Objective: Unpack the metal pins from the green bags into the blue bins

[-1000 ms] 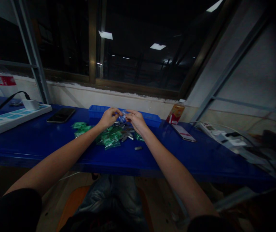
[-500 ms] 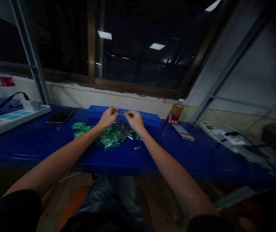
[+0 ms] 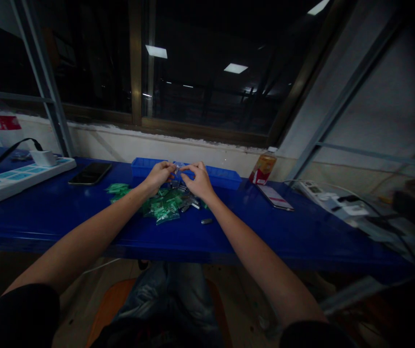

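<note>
Should the left hand (image 3: 157, 177) slacken its pinch, the clear bag (image 3: 177, 167) could drop among nearer green packets (image 3: 164, 208); whether the right hand (image 3: 199, 181) grips too is unclear.

Packets (image 3: 162, 205) lie mid-tabletop (image 3: 251, 237), cylinders (image 3: 195, 204) among and right of them; one cylinder (image 3: 206, 221) lies apart, nearer the front edge. Behind: tray (image 3: 224, 178). Left: phone (image 3: 90, 173), then power strip (image 3: 15, 182). Right of tray: bottle (image 3: 263, 169), second phone (image 3: 274, 197) before it.
</note>
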`<state>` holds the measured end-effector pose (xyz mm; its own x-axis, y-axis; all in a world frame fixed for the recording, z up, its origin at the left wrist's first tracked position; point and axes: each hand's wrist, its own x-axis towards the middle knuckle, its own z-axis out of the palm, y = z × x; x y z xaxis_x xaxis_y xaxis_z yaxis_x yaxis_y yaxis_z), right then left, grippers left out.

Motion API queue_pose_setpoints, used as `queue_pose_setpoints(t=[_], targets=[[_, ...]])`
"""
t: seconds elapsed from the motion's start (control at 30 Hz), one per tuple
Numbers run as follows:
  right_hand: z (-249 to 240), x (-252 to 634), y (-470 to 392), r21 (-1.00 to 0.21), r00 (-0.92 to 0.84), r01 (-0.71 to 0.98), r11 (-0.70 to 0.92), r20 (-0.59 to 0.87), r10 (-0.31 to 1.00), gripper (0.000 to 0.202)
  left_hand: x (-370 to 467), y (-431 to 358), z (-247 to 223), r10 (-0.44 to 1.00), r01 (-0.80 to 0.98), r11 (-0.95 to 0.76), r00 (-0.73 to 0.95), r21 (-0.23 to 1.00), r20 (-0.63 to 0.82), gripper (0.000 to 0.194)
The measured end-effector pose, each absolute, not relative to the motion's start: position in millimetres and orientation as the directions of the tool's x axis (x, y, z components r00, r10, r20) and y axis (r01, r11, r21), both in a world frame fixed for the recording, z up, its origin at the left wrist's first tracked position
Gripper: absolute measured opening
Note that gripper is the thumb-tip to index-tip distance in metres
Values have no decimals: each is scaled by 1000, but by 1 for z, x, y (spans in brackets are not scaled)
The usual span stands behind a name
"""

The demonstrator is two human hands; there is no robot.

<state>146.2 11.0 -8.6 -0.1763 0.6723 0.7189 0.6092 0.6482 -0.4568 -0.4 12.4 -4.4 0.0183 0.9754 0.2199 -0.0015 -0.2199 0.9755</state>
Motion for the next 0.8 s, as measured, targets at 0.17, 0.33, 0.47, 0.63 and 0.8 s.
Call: queue_pose_setpoints(t=[0.17,0.33,0.47,0.63,0.8], targets=[[-11,148,21,-763,-97,448,466,477,874,40,0,15,-8,934,12,-357,28,934,356,13],[-12,148,20,-961,-91,155,231,218,972,48,-2,25,-16,852,201,-523,100,828,514,11],[-13,146,19,-931,-66,171,323,316,946,23,-4,29,-19,839,350,-532,90,772,537,15],[-11,148,16,-613,-145,499,612,638,757,14,-1,21,-13,920,306,-385,55,871,388,19],[-8,150,10,-391,-271,605,693,718,642,21,0,14,-6,985,56,-155,91,986,149,43]])
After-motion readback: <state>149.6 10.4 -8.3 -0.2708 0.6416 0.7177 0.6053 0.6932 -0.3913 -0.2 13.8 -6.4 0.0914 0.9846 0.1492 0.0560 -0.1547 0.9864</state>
